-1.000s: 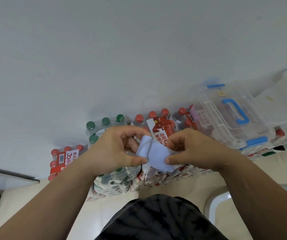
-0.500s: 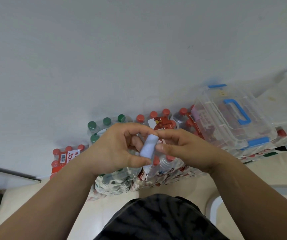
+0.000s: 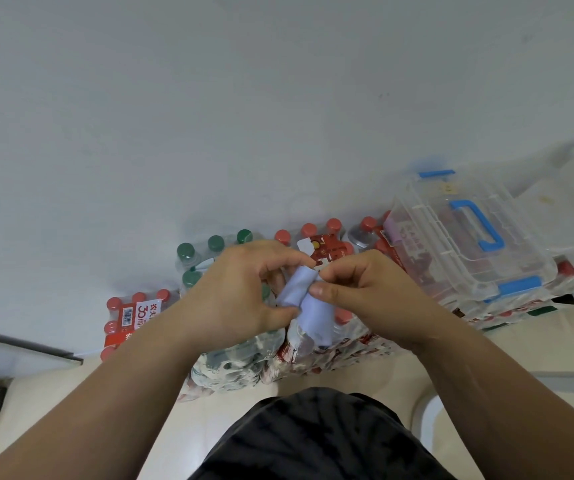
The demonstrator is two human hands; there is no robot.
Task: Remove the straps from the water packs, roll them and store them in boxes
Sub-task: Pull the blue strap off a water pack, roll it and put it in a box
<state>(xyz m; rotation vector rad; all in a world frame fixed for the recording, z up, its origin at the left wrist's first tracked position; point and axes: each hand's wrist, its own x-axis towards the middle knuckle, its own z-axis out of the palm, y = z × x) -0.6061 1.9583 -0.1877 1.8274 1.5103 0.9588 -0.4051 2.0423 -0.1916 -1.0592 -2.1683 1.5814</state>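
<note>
A pale floor [image 3: 53,410] meets a plain white wall [image 3: 244,98], and water packs [image 3: 133,313] stand in a row along its foot. One clear box [image 3: 469,244] with a blue handle sits on the packs at two o'clock from the hands. One pale blue strap [image 3: 313,313], partly rolled, is held above the packs: the left hand [image 3: 237,296] pinches the roll between thumb and fingers, the right hand [image 3: 365,289] pinches the strap at the roll's three o'clock side. At least four green caps [image 3: 185,251] show at eleven o'clock
</note>
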